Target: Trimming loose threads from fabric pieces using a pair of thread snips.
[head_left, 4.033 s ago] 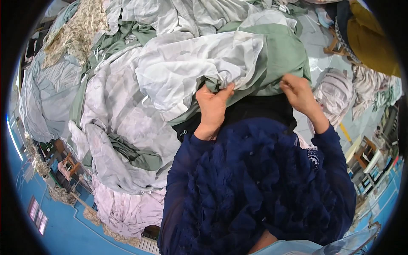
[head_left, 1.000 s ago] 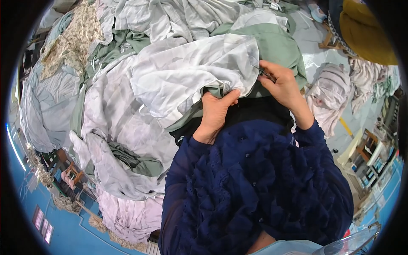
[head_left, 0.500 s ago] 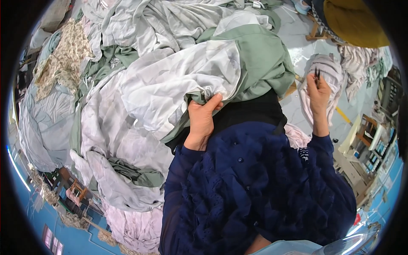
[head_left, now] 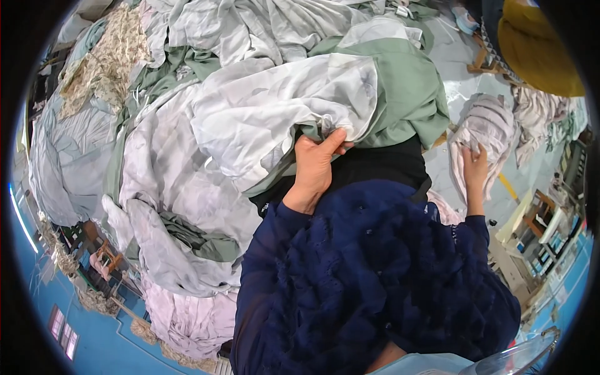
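Small white marking (head_left: pixel 265 209) on black lap cloth (head_left: pixel 378 164), unreadable. White and sage-green lightweight fabric (head_left: pixel 269 103), crumpled, heaped across the lap. Left hand (head_left: pixel 312 164) pinches its bunched edge, thumb on top, fingertips partly hidden. Right hand (head_left: pixel 475 165) half-curled, in front of pale pinkish-grey cloth bundle (head_left: pixel 489 120); can't tell if holding anything.

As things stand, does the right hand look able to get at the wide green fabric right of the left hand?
Probably yes: the right hand is out to the side, and nothing visible blocks its way to the green fabric. The left hand grips bunched cloth farther left.
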Demonstrator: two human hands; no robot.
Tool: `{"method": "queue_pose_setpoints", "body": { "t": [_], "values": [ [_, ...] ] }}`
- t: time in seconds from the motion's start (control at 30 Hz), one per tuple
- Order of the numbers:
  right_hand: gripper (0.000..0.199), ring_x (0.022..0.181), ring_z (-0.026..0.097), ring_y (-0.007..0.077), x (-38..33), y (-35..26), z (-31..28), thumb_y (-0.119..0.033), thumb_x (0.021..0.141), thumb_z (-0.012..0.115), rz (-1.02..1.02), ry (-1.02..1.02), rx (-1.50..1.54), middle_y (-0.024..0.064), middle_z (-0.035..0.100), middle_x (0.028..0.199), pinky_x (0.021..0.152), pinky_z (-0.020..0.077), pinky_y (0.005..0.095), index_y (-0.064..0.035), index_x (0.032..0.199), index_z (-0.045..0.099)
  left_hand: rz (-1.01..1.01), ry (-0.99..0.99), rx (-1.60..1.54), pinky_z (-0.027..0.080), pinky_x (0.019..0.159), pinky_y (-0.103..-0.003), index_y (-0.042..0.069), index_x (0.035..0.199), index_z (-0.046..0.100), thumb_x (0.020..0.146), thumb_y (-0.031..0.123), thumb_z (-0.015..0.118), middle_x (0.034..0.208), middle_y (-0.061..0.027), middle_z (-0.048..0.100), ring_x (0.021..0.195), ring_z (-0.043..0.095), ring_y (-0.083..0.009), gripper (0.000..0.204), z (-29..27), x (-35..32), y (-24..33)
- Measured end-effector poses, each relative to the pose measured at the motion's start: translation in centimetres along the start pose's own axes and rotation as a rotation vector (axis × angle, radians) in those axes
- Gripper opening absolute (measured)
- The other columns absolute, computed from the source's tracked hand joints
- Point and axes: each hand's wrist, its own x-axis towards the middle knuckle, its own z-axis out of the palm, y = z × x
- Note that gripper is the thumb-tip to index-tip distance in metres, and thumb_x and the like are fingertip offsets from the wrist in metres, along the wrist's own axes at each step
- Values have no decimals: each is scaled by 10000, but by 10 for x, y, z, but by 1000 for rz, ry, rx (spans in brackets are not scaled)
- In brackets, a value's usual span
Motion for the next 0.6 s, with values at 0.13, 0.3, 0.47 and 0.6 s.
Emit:
{"method": "queue_pose_setpoints", "body": {
  "t": [0.13,0.3,0.47,0.6],
  "values": [
    [303,750,586,174,-6,-138,-36,-153,902,633,-157,-15,431,92,622,853,710,472,274,-30,1174,582,-50,0,26,482,608,-247,3,967,668,849,77,708,842,-55,681,699,642,-149,145,5,-2,0],
    [237,810,573,173,-35,-264,-47,-58,900,567,-611,-427,572,85,614,921,752,455,272,-10,1128,610,-52,15,50,490,620,-247,16,958,669,843,72,714,856,-45,678,687,624,-129,136,8,-2,-6],
    [228,704,608,171,-44,-287,-17,-45,855,669,-609,-425,615,96,642,880,631,476,261,2,1073,623,-40,-31,-5,492,631,-246,22,955,670,835,73,721,862,-42,680,687,619,-120,140,13,-6,-1],
    [204,695,605,161,-42,-285,-12,-47,854,675,-571,-427,644,94,640,849,623,471,265,1,1049,636,-66,-15,-32,487,630,-250,24,948,674,827,70,725,842,-39,681,685,622,-123,139,10,-7,0]
  ]
}}
